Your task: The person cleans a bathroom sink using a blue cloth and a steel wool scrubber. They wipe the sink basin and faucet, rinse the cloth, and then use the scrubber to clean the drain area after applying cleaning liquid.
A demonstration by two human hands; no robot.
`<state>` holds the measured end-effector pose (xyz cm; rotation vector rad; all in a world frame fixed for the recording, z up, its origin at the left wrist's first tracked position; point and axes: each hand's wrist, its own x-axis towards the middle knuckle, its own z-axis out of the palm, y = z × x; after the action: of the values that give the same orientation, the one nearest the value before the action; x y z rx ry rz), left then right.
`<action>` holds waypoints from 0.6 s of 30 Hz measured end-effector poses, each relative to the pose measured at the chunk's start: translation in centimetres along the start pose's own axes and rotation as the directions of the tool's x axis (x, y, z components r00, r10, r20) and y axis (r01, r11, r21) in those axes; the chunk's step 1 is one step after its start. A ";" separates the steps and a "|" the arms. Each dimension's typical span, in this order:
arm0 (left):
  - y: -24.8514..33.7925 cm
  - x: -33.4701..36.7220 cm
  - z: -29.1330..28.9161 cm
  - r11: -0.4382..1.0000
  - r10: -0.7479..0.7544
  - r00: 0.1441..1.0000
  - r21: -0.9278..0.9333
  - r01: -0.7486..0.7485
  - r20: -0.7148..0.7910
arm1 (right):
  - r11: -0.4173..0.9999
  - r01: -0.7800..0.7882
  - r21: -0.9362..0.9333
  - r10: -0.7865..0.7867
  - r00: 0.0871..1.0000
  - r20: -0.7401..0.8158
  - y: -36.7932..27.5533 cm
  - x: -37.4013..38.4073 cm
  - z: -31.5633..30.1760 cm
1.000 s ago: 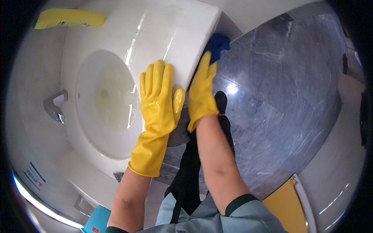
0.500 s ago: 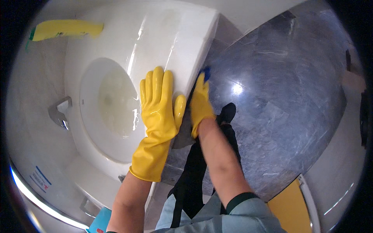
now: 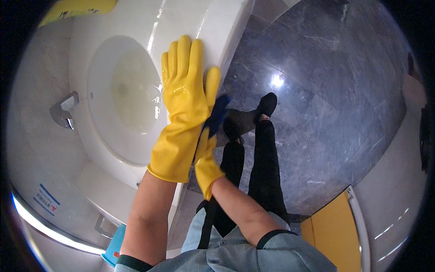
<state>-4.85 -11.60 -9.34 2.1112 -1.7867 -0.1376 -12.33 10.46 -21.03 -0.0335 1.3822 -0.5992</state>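
A white washbasin counter (image 3: 213, 27) spans the left side, with a round basin (image 3: 100, 86) sunk in it that holds cloudy, yellowish water. My left hand (image 3: 183, 95), in a long yellow rubber glove, lies flat on the wet countertop beside the basin, fingers stretched forward and the thumb along the edge. Lower and to its right, my right hand (image 3: 207, 165), also gloved in yellow, grips a dark blue cloth (image 3: 218, 115) at the counter's front side. Part of the cloth and the right fingertips are hidden or blurred.
A metal faucet (image 3: 63, 111) stands left of the basin. At the top left lies a yellow bottle (image 3: 86, 7), cut by the picture's rim. A teal container (image 3: 116, 245) is at the lower left. Dark grey marbled floor (image 3: 317, 104) and a yellow panel (image 3: 335, 231) are on the right.
My right hand has drawn back toward me along the counter's front with the blue cloth. The left hand stays flat on the counter, while the whole view has shifted.
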 end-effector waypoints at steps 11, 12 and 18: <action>-1.8 -1.7 1.3 0.984 0.174 0.970 -0.010 -0.178 -0.172 | 0.991 0.124 0.045 -0.127 0.990 0.070 -4.3 -2.2 0.9; -1.3 -2.5 0.6 0.982 0.186 0.970 0.022 -0.185 -0.158 | 0.989 0.142 0.040 -0.145 0.984 0.106 -6.4 -0.9 1.6; -2.7 -8.5 -1.4 0.956 0.266 0.960 -0.100 -0.274 -0.087 | 0.983 0.177 -0.049 -0.165 0.968 0.189 -4.1 -2.2 1.2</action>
<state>-3.57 -2.69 -10.34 1.7530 -1.9548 -0.0838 -12.93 7.46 -17.28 -0.2580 1.2260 -0.6769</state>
